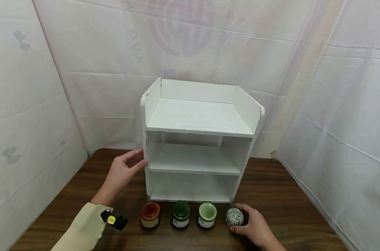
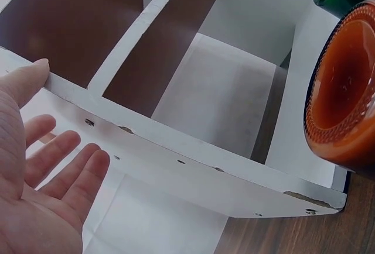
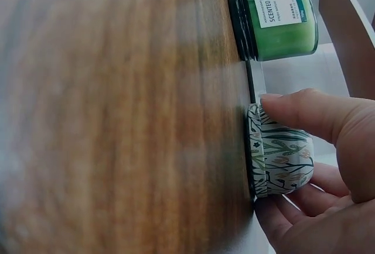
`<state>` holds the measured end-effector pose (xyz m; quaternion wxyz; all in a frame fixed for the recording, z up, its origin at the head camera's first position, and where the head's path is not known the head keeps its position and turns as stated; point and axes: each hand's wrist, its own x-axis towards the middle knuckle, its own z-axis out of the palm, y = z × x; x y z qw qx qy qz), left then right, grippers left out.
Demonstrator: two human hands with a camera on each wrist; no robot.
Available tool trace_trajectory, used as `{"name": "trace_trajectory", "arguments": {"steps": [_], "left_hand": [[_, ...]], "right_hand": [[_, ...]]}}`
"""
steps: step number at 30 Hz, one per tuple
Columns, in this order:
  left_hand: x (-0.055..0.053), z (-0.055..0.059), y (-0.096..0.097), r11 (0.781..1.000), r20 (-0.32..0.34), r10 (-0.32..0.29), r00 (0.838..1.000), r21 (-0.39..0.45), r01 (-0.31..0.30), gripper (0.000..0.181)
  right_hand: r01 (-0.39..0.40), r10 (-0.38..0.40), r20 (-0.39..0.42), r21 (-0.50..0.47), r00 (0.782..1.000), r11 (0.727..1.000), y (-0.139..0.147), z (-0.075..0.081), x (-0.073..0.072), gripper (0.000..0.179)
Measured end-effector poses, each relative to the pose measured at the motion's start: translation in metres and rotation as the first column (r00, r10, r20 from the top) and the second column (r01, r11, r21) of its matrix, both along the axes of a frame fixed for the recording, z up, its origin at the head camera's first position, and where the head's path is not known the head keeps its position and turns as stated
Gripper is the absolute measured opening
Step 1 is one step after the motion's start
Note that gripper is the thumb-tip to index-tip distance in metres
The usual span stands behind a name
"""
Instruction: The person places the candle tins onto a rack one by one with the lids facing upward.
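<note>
My right hand (image 1: 254,225) holds a rounded tin (image 3: 287,154) with a leafy floral print, thumb on one side and fingers on the other. The tin sits on the table at the right end of a row. My left hand (image 1: 122,170) is at the left side panel of a white shelf unit (image 1: 193,170), thumb tip at the panel's front edge and fingers loosely bent outside it. Along the shelf's front stand an amber candle jar (image 1: 150,213), a dark green candle jar (image 1: 181,213) and a light green candle jar (image 3: 284,23), lids down.
The shelf unit has a railed top (image 1: 199,115), a middle shelf (image 1: 193,158) and a bottom shelf (image 1: 190,188). It stands on a dark wood table (image 1: 271,188). White printed sheeting (image 1: 99,97) hangs behind and at both sides.
</note>
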<state>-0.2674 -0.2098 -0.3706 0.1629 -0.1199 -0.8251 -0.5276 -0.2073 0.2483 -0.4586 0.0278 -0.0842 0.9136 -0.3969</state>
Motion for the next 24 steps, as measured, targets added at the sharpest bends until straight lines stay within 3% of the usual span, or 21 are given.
{"name": "trace_trajectory", "arguments": {"steps": [12, 24], "left_hand": [[-0.0015, -0.0014, 0.0011, 1.000, 0.002, -0.004, 1.000, 0.006, 0.004, 0.055], [-0.0036, -0.0034, 0.0011, 1.000, -0.006, -0.013, 1.000, 0.016, 0.013, 0.055]], "right_hand": [[0.034, -0.034, 0.002, 0.032, 0.999, 0.999, -0.0019, 0.0015, -0.0013, 0.074], [0.014, -0.014, -0.006, 0.018, 1.000, 1.000, 0.0007, 0.0027, -0.0005, 0.072]]}}
